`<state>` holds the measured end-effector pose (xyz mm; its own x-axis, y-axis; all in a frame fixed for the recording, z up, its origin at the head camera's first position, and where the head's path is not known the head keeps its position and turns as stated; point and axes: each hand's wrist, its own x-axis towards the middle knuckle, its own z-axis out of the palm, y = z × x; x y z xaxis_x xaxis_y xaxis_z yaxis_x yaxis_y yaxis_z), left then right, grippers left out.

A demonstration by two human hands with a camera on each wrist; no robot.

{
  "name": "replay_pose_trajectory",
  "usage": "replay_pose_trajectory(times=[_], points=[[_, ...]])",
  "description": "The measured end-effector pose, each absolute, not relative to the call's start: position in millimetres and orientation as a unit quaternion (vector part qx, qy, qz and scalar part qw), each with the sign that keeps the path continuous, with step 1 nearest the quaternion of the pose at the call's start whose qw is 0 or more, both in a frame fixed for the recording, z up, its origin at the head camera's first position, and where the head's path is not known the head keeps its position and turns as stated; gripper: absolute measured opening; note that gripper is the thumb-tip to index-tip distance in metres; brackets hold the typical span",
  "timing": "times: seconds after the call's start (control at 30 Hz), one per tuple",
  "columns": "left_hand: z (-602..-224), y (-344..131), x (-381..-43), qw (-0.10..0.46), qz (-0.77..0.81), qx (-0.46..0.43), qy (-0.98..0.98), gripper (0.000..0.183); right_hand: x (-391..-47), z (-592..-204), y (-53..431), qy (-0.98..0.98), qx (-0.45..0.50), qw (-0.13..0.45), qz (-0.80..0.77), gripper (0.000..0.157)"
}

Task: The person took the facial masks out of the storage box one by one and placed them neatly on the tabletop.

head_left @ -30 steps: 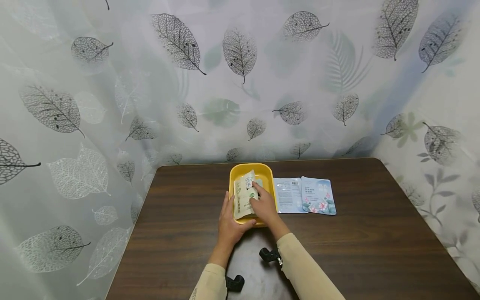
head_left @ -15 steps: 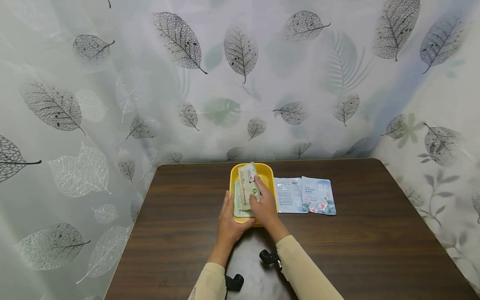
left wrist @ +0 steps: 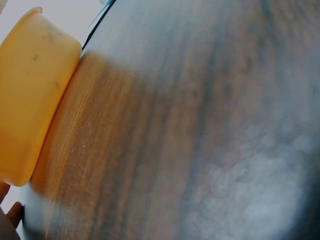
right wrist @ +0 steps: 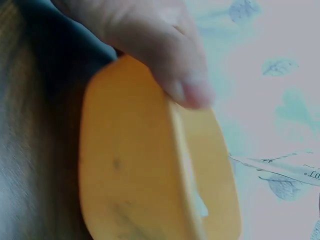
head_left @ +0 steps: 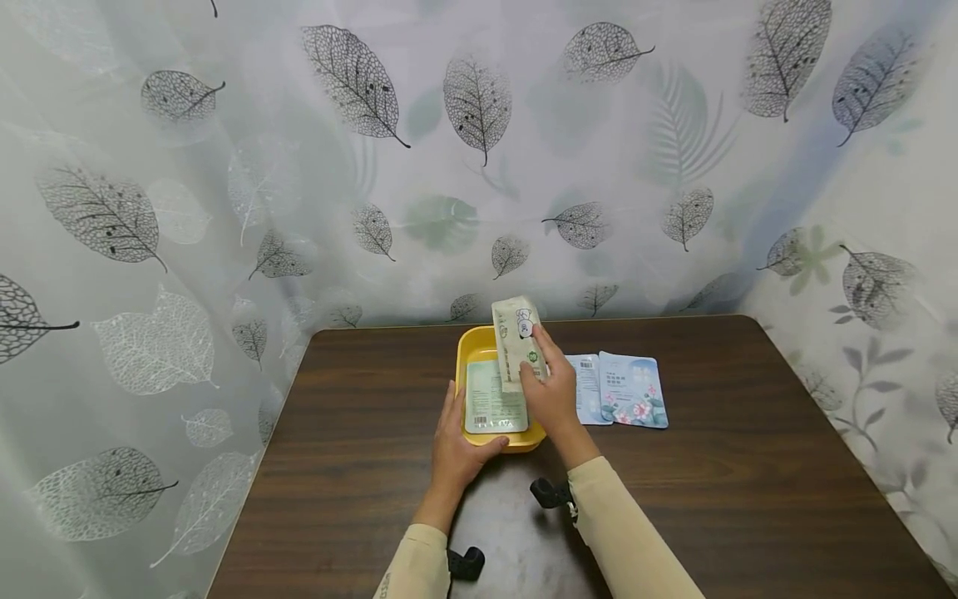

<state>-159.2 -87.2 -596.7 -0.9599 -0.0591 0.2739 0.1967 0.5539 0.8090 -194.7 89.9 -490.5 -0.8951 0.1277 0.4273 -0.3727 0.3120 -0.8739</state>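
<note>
My right hand [head_left: 552,391] pinches a slim cream-coloured packet [head_left: 516,345], printed with a cartoon figure and a green mark, between thumb and fingers. The packet is held over the far right part of a yellow tray [head_left: 473,341]. My left hand [head_left: 458,441] holds the tray's near left corner, fingers along the left side and thumb at the front rim. In the right wrist view a thumb [right wrist: 187,80] bends over the tray's rim. Flat inside the tray lies a pale green sachet [head_left: 494,408] with small print and a barcode.
Right of the tray, two light blue sachets lie side by side: a flowered one [head_left: 634,391] and a text-covered one [head_left: 590,387], partly hidden by my right hand. A dark wooden table [head_left: 359,416] carries everything. A leaf-patterned curtain [head_left: 419,166] hangs behind it.
My right hand has lifted the cream packet up and to the right, uncovering the pale green sachet in the tray. The left hand has stayed at the tray's corner.
</note>
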Motion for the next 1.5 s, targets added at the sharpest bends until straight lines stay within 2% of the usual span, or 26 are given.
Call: replay_pose_trajectory(times=[0.4,0.83,1.2,1.33,1.5], points=[[-597.0,-86.3,-158.7,0.132,-0.479,-0.039,-0.867,0.119,-200.3,-470.5,141.3,-0.766,0.023,0.279,0.578,0.06],[-593.7,-87.3,-156.7,0.114,-0.48,-0.027,-0.87,0.121,-200.1,-466.1,205.2,-0.753,-0.038,0.341,0.561,0.061],[-592.2,-87.6,-156.0,0.116,-0.479,-0.03,-0.87,0.12,-194.4,-480.2,240.7,-0.768,-0.099,0.342,0.533,0.061],[-591.7,-88.0,-155.7,0.115,-0.481,-0.028,-0.869,0.12,-194.2,-490.3,254.0,-0.774,-0.124,0.319,0.533,0.061],[-593.7,-87.6,-156.9,0.118,-0.48,-0.03,-0.869,0.12,-191.3,-509.3,275.9,-0.779,-0.165,0.264,0.545,0.061]])
